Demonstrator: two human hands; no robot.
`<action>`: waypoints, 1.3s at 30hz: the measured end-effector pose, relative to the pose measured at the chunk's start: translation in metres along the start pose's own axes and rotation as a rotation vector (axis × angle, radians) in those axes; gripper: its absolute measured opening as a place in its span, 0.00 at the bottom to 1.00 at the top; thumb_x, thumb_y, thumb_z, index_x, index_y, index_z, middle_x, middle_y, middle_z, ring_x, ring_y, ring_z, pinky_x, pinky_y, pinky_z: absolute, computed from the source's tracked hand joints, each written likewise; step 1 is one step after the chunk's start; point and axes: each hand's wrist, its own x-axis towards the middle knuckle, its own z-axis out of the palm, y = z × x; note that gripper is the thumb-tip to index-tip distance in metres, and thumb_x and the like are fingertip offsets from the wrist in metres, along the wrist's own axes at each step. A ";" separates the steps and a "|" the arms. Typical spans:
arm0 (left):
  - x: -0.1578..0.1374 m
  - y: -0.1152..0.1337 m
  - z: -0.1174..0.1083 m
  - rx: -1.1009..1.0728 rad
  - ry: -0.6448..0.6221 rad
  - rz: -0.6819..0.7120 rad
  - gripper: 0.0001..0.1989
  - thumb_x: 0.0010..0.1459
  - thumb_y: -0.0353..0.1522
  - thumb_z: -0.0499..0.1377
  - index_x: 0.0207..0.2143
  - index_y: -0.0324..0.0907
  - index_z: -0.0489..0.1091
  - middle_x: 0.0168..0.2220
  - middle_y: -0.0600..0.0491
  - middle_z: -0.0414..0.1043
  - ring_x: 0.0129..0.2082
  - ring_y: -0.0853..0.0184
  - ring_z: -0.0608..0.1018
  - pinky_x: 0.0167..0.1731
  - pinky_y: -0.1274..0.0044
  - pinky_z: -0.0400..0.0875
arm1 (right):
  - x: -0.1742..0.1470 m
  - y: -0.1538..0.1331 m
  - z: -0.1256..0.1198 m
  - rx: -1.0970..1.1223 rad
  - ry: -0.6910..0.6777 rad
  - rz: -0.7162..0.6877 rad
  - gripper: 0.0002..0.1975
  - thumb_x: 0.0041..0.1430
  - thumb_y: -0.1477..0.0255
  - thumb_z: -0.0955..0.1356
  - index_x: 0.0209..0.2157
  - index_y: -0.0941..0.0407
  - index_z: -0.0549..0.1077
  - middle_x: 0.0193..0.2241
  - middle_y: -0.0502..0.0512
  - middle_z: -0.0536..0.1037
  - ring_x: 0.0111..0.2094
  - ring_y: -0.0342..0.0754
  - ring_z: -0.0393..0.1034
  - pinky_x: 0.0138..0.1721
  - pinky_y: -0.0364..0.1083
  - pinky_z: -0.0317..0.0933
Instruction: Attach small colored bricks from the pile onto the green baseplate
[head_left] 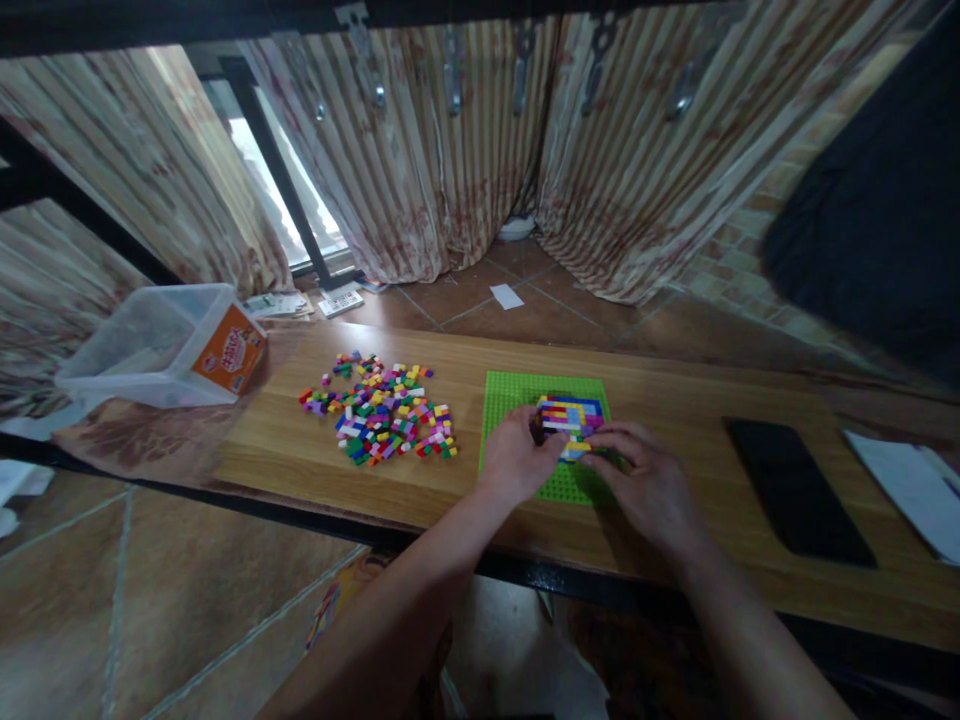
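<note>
A green studded baseplate (pixel 510 388) lies on the wooden table, with a low build of multicoloured toy bricks (pixel 574 412) on its right part. My left hand (pixel 517 455) grips the build's left side, its thumb on the front bricks. At the front right corner, my right hand (pixel 649 485) has thumb and forefinger closed around the edge of the build beside a yellow brick. Whether a separate loose brick is between those fingers cannot be made out. Left of the baseplate, a spread pile of small loose toy bricks (pixel 390 412) in many colours covers part of the table.
A clear plastic bin (pixel 135 385) with an orange label stands at the table's left end. On the right lie a black flat phone-like slab (pixel 799 490) and white papers (pixel 907 480). The table's dark front edge (pixel 322 518) runs below my forearms. Striped curtains hang behind.
</note>
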 end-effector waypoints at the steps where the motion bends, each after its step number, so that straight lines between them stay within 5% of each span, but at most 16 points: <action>1: 0.000 0.000 0.000 0.000 -0.002 -0.004 0.17 0.56 0.38 0.61 0.46 0.40 0.72 0.40 0.48 0.79 0.36 0.63 0.78 0.36 0.74 0.72 | 0.000 0.001 0.001 0.009 0.010 0.000 0.09 0.56 0.62 0.70 0.33 0.52 0.78 0.41 0.55 0.76 0.44 0.53 0.73 0.49 0.55 0.65; 12: -0.001 0.002 0.003 0.015 0.027 0.009 0.15 0.57 0.37 0.60 0.44 0.39 0.72 0.36 0.49 0.77 0.33 0.65 0.77 0.35 0.75 0.71 | -0.003 -0.004 0.002 0.058 0.022 0.019 0.10 0.56 0.61 0.70 0.34 0.52 0.81 0.42 0.56 0.77 0.43 0.52 0.73 0.49 0.53 0.66; 20: -0.006 0.000 0.007 0.065 0.084 0.042 0.18 0.59 0.38 0.58 0.48 0.37 0.70 0.41 0.44 0.76 0.40 0.61 0.78 0.41 0.72 0.72 | 0.005 -0.012 0.011 0.165 0.187 0.256 0.12 0.48 0.58 0.73 0.25 0.53 0.80 0.34 0.55 0.78 0.38 0.51 0.73 0.44 0.53 0.65; 26: -0.010 0.004 0.009 0.125 0.101 0.047 0.18 0.62 0.38 0.57 0.50 0.36 0.69 0.46 0.42 0.74 0.45 0.58 0.77 0.47 0.69 0.71 | 0.006 -0.011 0.012 0.231 0.180 0.376 0.16 0.45 0.56 0.74 0.24 0.55 0.80 0.27 0.54 0.78 0.31 0.50 0.71 0.36 0.50 0.62; 39: -0.013 0.004 0.012 0.201 0.112 0.057 0.19 0.63 0.37 0.55 0.52 0.35 0.67 0.46 0.41 0.74 0.45 0.58 0.77 0.46 0.69 0.71 | 0.004 -0.011 0.015 0.219 0.193 0.347 0.16 0.47 0.55 0.72 0.24 0.54 0.79 0.27 0.53 0.77 0.30 0.48 0.69 0.35 0.48 0.61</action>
